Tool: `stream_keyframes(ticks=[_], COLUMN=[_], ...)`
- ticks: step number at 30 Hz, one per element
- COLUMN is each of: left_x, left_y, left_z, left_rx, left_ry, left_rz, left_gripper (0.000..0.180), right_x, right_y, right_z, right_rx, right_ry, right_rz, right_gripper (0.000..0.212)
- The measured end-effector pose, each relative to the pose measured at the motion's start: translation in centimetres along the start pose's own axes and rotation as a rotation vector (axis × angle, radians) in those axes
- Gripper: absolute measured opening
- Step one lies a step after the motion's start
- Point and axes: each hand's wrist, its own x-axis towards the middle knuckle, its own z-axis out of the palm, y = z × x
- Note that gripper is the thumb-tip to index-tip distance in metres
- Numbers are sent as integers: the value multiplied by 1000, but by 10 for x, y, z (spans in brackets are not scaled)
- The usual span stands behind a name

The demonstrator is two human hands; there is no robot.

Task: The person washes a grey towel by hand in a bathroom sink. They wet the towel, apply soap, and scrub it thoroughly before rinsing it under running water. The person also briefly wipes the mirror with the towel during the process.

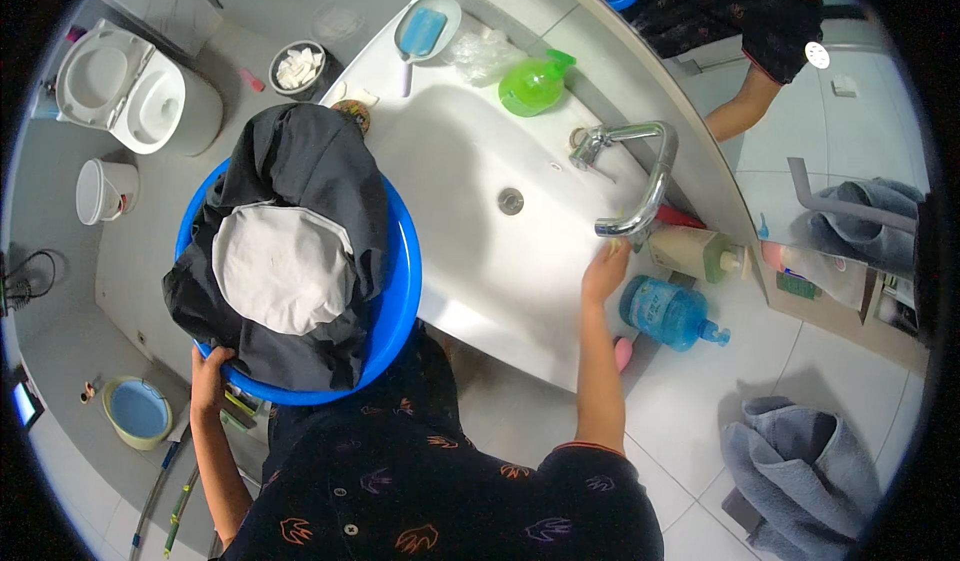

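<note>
Smooth, glossy plastic on the left: one round blue basin at the left end of the white sink, its rim gripped by the left hand. Inside, soft dark cloth bunches in deep folds, some spilling over the edge, and one rounded, wrinkled white cloth sits on top! Over to the right hand, fingers bent just by the spout of the shiny, curved chrome faucet; whether they grasp anything, I cannot tell.

Now the containers, and it's three pump bottles: a rounded translucent green bottle at the sink's back, a pale bottle and a clear blue bottle on the right. One white dish cradles a single blue bar, crinkly clear plastic beside it. Further left, one small bin brims with crumpled white paper.
</note>
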Motion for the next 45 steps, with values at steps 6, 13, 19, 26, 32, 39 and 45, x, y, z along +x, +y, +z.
stream_keyframes(ticks=[6,13,19,26,32,39,45], left_x=[-1,-3,-3,-14,-17,-26,-28], left_y=[4,4,4,17,20,26,28], left_z=[0,5,3,7,5,5,7], left_rx=[-15,-41,-29,3,42,32,48], left_ry=[26,-17,-35,51,11,-38,-67], left_rz=[5,40,56,-14,65,88,188], left_gripper=[29,24,32,42,31,25,24], right_x=[109,66,63,60,39,-88,-144], right_y=[-23,-39,-63,-73,-91,-218,-363], right_z=[-2,15,14,20,8,-31,-61], right_rx=[-187,278,458,334,254,654,630], right_ry=[-17,-57,-91,-136,-261,-397,-815], right_rz=[-361,-74,-166,-267,-149,-159,-708], right_gripper=[26,31,30,26,35,44,67])
